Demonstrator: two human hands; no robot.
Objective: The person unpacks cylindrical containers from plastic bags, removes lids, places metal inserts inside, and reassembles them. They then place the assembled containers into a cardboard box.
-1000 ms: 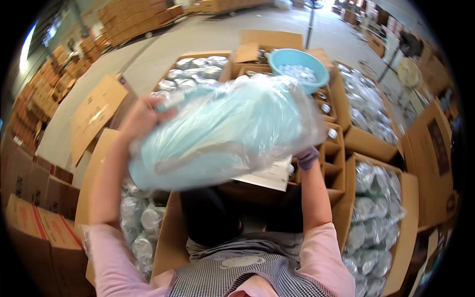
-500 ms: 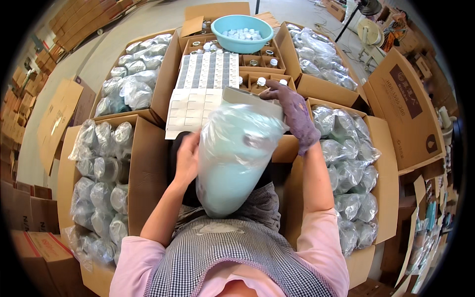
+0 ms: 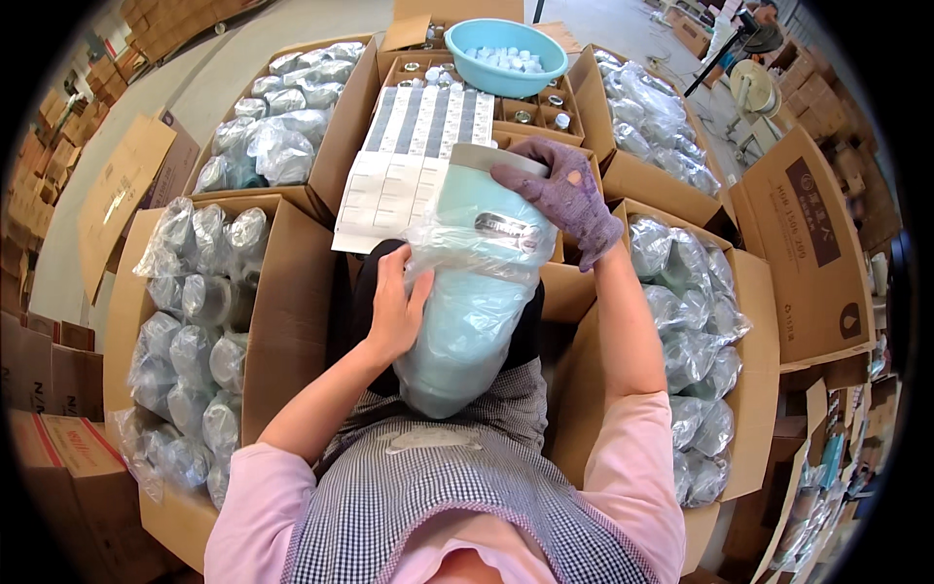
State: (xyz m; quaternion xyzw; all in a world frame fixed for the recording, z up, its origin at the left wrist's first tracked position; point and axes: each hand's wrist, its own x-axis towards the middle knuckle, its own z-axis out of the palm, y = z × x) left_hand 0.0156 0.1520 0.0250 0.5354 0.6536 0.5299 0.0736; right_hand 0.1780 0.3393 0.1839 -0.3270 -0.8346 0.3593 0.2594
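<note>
Lowered since the earlier frame: pale green plastic-wrapped bundle, brought from chest height onto the lap. Head view: bare left hand gripped the bundle's left side; gloved right hand clasped its top edge. Wrapping remained closed; unpacking judged barely begun. Surroundings: left carton and right carton full of wrapped pieces, label sheets, blue basin at the far edge, hemming in the lap.
</note>
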